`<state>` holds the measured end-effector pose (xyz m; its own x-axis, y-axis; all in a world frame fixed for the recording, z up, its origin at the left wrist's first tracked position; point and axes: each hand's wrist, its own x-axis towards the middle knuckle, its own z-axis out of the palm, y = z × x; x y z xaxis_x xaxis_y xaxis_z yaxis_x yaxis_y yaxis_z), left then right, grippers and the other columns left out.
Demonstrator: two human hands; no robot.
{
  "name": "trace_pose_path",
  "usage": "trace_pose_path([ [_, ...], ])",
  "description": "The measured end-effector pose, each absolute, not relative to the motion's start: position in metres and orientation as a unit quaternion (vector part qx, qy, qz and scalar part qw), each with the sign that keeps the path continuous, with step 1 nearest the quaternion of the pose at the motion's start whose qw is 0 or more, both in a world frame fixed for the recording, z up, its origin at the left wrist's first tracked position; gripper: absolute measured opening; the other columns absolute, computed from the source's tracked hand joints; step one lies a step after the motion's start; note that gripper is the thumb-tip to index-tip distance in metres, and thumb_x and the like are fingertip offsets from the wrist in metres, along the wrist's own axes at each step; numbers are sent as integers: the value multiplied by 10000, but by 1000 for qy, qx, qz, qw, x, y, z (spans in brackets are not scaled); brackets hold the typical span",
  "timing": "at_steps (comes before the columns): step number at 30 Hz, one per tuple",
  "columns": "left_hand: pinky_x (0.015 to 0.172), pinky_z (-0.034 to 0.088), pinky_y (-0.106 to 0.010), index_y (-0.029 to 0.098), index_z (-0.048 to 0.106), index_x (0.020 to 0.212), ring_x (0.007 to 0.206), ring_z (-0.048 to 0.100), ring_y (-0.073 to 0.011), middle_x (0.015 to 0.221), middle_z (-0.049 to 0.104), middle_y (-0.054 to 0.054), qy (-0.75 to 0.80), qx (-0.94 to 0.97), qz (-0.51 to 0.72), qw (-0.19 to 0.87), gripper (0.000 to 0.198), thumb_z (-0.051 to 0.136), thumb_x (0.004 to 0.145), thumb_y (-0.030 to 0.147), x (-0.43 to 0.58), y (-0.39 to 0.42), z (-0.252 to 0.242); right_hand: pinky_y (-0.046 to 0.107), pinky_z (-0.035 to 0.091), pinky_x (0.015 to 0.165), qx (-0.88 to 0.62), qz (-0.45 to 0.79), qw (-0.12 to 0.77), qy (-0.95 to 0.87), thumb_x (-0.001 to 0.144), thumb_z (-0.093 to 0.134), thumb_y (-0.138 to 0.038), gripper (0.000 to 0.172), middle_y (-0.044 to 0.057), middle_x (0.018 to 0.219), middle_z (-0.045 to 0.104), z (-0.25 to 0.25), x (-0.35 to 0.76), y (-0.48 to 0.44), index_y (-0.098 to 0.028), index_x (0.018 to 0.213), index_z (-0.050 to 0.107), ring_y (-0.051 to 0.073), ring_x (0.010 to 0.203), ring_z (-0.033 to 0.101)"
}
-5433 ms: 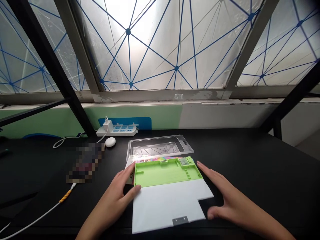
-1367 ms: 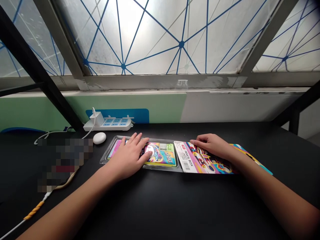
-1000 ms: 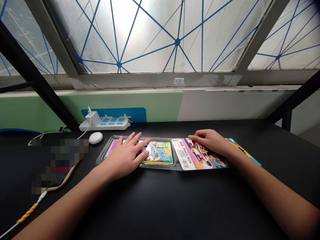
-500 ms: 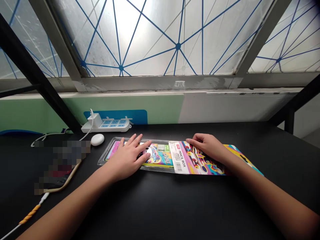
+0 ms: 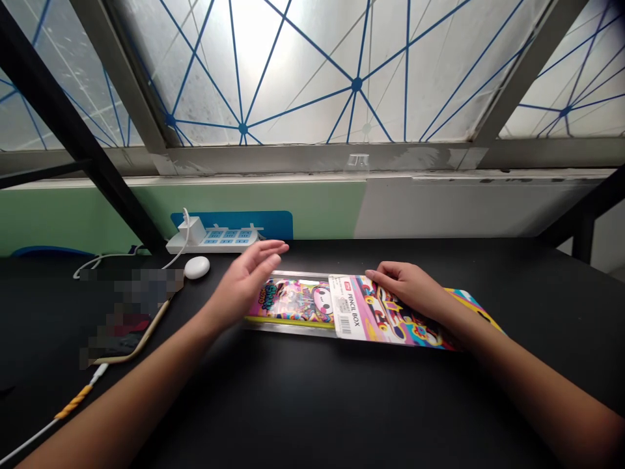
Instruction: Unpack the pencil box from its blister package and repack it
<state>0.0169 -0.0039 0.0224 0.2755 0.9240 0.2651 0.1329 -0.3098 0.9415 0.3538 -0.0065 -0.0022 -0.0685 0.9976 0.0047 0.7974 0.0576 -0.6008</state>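
Note:
A colourful cardboard sleeve (image 5: 371,316) marked PENCIL BOX lies on the black table. From its left end sticks out a clear plastic tray (image 5: 312,331) holding a bright pencil box (image 5: 293,303) with a cartoon face. My right hand (image 5: 403,286) rests on the sleeve, thumb and fingers closed at its upper edge. At the left end of the tray my left hand (image 5: 247,280) is raised on its side, fingers extended, with nothing in it; it hides that end of the tray.
Behind stands a white power strip (image 5: 222,242) with a plug and cable. A round white case (image 5: 196,268) sits beside a pixelated object (image 5: 131,319) at the left, with an orange-wrapped cable (image 5: 73,402). Black bars slope at both sides.
My left hand has lifted off the pencil box and turned on its side. The pencil box has slid rightward, further under the sleeve. My right hand keeps its place on the sleeve.

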Motion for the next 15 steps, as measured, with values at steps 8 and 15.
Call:
trace_pose_path([
  [8,1147,329,-486,210,574,1151,1317,582,-277,1266,716,-141,379,466,601,527,380,478,984,537,11,23,-7,281,431,590,-626,290,152,-707,759,698,-656,421,-3,768,697,11,376,-6,-247,843,650,207,722,618],
  [15,1198,234,-447,225,535,1197,1361,539,-237,1234,739,-117,356,470,622,515,423,366,1022,571,31,-2,-4,335,491,715,-645,233,98,-721,771,653,-694,489,48,969,727,17,362,-9,-249,976,652,262,860,666],
])
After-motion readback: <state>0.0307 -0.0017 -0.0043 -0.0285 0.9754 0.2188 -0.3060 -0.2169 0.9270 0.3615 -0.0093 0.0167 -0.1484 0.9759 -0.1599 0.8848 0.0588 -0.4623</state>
